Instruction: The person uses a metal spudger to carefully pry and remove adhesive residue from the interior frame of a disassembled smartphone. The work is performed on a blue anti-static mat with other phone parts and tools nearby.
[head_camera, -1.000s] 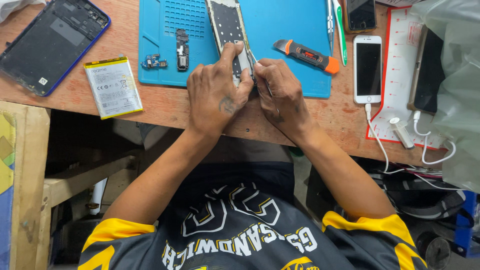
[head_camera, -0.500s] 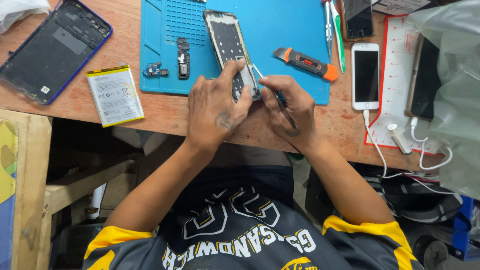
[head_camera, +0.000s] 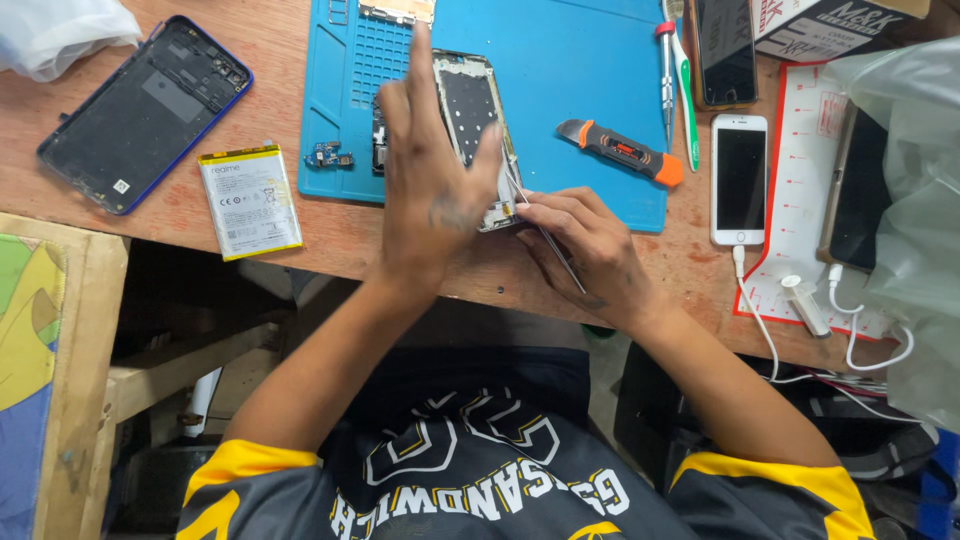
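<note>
**Technician A:** State the current step.

**Technician B:** Component work at the lower end of the opened phone frame with bare metal midplate (head_camera: 468, 105), which lies upright in the centre of the frame on the blue silicone work mat (head_camera: 590, 60). The right hand (head_camera: 590, 245) is pinched together on thin metal tweezers (head_camera: 545, 235), tips set at the frame's bottom edge. The left hand (head_camera: 435, 170) lies flat over the frame's left half, fingers spread and extended, clamped on nothing, pressing the frame down.

**Technician A:** Surrounding parts?

**Technician B:** Left of the left hand, on the mat, a small blue circuit board piece (head_camera: 327, 155). Off the mat, centre left, a white rectangular battery (head_camera: 250, 200); upper left, a dark back cover with blue rim (head_camera: 145, 112). Right of the frame, a grey and orange utility knife (head_camera: 620, 152). Further right, a white smartphone with a cable plugged in (head_camera: 740, 178), resting on the wooden bench (head_camera: 330, 235).

**Technician A:** What does the next move call for?

**Technician B:** By my judgement, fine tip control: the part at the bottom edge is small and partly hidden by the fingers, so I cannot tell whether it is gripped. Steady downward pressure from the left hand appears necessary, so that the frame does not shift under the tweezers.
</note>
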